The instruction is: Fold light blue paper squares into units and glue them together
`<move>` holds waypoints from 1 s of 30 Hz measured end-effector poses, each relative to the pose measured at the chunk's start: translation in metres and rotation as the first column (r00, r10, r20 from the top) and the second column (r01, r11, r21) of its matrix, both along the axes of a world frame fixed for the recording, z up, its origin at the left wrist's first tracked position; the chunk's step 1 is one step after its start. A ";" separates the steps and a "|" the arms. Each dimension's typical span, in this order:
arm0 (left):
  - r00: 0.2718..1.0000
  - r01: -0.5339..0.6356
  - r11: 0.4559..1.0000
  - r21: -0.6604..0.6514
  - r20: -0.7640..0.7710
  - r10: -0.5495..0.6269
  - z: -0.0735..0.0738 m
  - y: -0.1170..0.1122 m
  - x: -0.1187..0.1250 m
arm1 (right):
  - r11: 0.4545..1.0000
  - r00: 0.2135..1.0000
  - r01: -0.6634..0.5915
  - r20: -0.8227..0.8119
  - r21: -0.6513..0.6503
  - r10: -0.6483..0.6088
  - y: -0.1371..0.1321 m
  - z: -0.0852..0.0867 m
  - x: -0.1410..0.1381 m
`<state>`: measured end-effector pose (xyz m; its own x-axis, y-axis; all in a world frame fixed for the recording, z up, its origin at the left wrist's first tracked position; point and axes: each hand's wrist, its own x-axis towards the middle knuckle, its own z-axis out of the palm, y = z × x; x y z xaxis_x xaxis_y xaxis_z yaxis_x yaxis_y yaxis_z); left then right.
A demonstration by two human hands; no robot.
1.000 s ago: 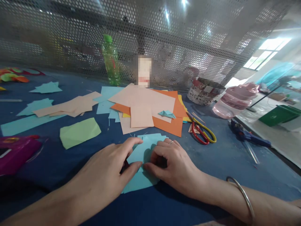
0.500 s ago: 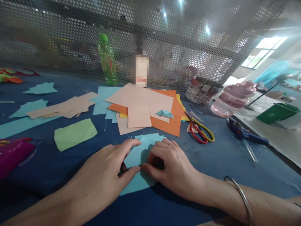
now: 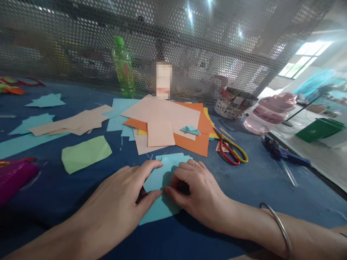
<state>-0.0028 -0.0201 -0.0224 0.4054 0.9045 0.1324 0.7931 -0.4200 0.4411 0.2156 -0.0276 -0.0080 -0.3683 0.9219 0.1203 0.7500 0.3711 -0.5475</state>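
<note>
A light blue paper piece lies on the dark blue table right in front of me. My left hand presses on its left side, index finger stretched over the top edge and thumb pinching toward the middle. My right hand, with a ring and a metal bangle on the wrist, has curled fingers pinching the paper's centre fold, thumb tip meeting my left thumb. Part of the paper is hidden under both hands.
Behind lies a stack of peach, orange and blue sheets with a small folded blue piece. Green paper lies left, scissors and a glue gun right, a green bottle, a woven basket, a pink container.
Both hands stay on the blue paper; thumbs have drawn slightly closer together along the fold. The view shifted a little.
</note>
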 end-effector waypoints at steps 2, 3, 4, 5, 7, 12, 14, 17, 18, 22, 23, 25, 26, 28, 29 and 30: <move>1.000 0.003 1.000 -0.004 0.003 -0.003 0.002 0.001 0.001 | 1.000 1.000 -0.001 0.002 0.008 0.001 -0.001 -0.001 0.000; 1.000 0.003 1.000 -0.008 0.003 -0.003 0.003 0.001 0.001 | 1.000 1.000 -0.003 0.001 0.016 0.003 -0.001 -0.001 0.000; 1.000 0.005 1.000 -0.018 0.002 -0.005 0.003 0.001 0.001 | 1.000 1.000 -0.006 -0.001 0.026 0.006 -0.001 -0.002 0.000; 1.000 0.007 1.000 -0.026 0.001 -0.007 0.004 0.001 0.001 | 0.999 1.000 -0.009 -0.004 0.037 0.009 -0.001 -0.002 0.000; 1.000 0.012 1.000 -0.027 0.002 -0.012 0.005 0.001 0.001 | 0.998 1.000 -0.013 -0.010 0.054 0.014 -0.001 -0.003 0.000; 1.000 0.025 1.000 -0.001 0.012 -0.025 0.004 0.001 0.000 | 0.999 1.000 -0.011 -0.012 0.044 0.011 0.000 -0.002 0.001; 1.000 0.025 1.000 -0.010 0.017 -0.025 0.004 0.001 0.000 | 0.999 1.000 -0.006 -0.014 0.033 0.006 0.000 -0.002 0.001; 1.000 0.011 1.000 -0.028 0.006 -0.011 0.004 0.002 0.002 | 1.000 1.000 -0.006 -0.015 0.019 0.006 -0.001 -0.002 0.001; 1.000 0.010 1.000 -0.030 0.001 -0.010 0.004 0.002 0.002 | 1.000 1.000 -0.008 -0.014 0.015 0.008 -0.001 -0.002 0.001; 1.000 0.025 0.999 -0.020 -0.007 -0.025 0.002 0.003 0.001 | 0.999 1.000 -0.017 -0.016 0.028 0.017 -0.001 -0.003 0.001; 1.000 0.027 1.000 -0.009 -0.007 -0.027 0.001 0.003 0.001 | 0.999 1.000 -0.018 -0.016 0.031 0.019 -0.001 -0.003 0.000; 0.999 0.029 0.999 0.012 -0.012 -0.029 0.000 0.003 0.001 | 0.999 1.000 -0.020 -0.015 0.026 0.020 -0.001 -0.002 0.000; 0.999 0.030 0.999 0.019 -0.018 -0.030 -0.001 0.003 0.001 | 1.000 1.000 -0.018 -0.014 0.016 0.019 -0.001 -0.002 0.000; 0.999 0.031 0.999 0.024 -0.033 -0.030 -0.002 0.003 0.000 | 1.000 1.000 -0.012 -0.013 -0.009 0.012 -0.002 -0.001 0.001; 0.999 0.031 0.999 0.027 -0.040 -0.029 -0.002 0.003 0.000 | 1.000 1.000 -0.010 -0.012 -0.023 0.010 -0.002 0.000 0.001; 0.998 0.032 0.999 0.031 -0.045 -0.031 -0.002 0.003 -0.001 | 0.999 1.000 -0.010 -0.010 -0.034 0.010 -0.001 0.001 0.002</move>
